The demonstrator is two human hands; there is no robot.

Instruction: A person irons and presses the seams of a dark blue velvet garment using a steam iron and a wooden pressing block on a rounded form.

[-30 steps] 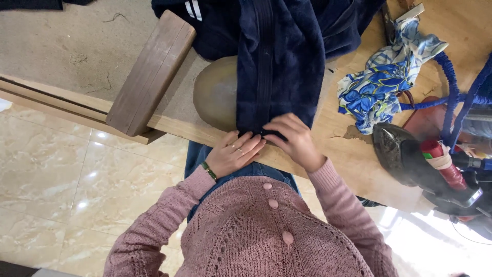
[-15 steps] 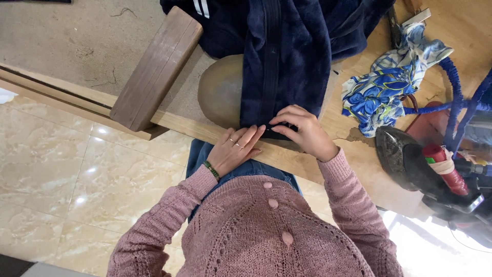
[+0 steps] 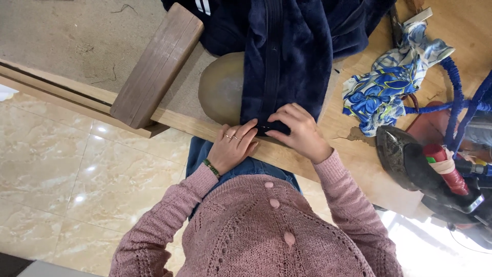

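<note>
A dark navy fleece garment (image 3: 287, 56) with a zip down its middle lies draped over a rounded tan pressing pad (image 3: 220, 87) on a wooden table. My left hand (image 3: 233, 146), with rings and a green bracelet, presses flat on the garment's bottom hem at the table's near edge. My right hand (image 3: 297, 131) pinches the same hem just to the right, fingers curled on the fabric. The two hands almost touch. My pink knitted sleeves and front fill the lower view.
A wooden block (image 3: 156, 64) lies slanted on the table at the left. A blue-and-white floral cloth (image 3: 389, 84) sits at the right, beside a dark iron (image 3: 410, 159) with a red handle and blue cords (image 3: 456, 102). Glossy marble floor (image 3: 61, 179) lies below the table edge.
Both hands have shifted slightly along the hem; the right hand now curls over the fabric edge and the left lies flatter beside it. The view has drifted a little.
</note>
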